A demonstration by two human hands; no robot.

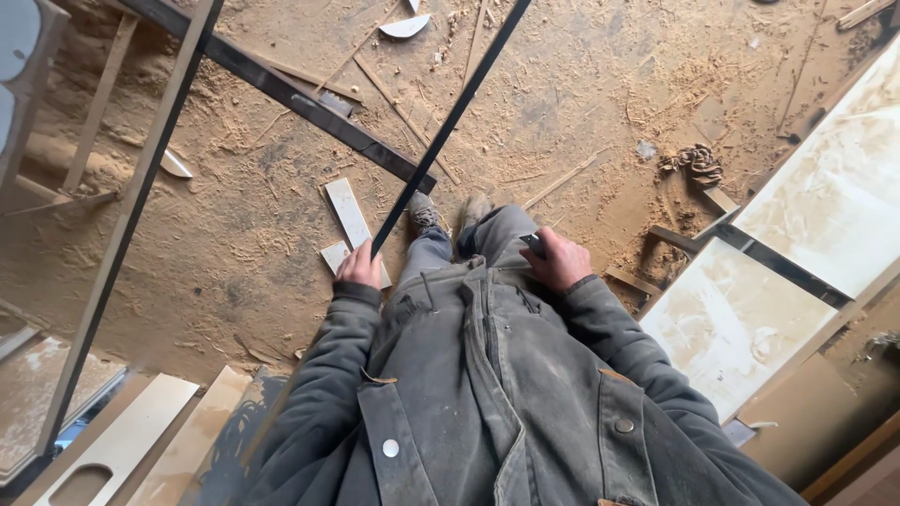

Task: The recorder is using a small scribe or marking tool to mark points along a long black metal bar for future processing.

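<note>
Gripping the near end of a long dark strip (450,122), the left hand (360,266) is clamping its fingers around it; the strip is running away over the sawdust floor (581,103). Right of the strip, the right hand (560,260) is curling closed on a small dark object (532,244).

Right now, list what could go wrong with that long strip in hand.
The long dark strip in the left hand reaches far forward; swung, it might strike the leaning frame bars. Offcuts and sawdust by the shoes could cause a slip. The right hand holds a small dark object, so neither hand is free.
</note>
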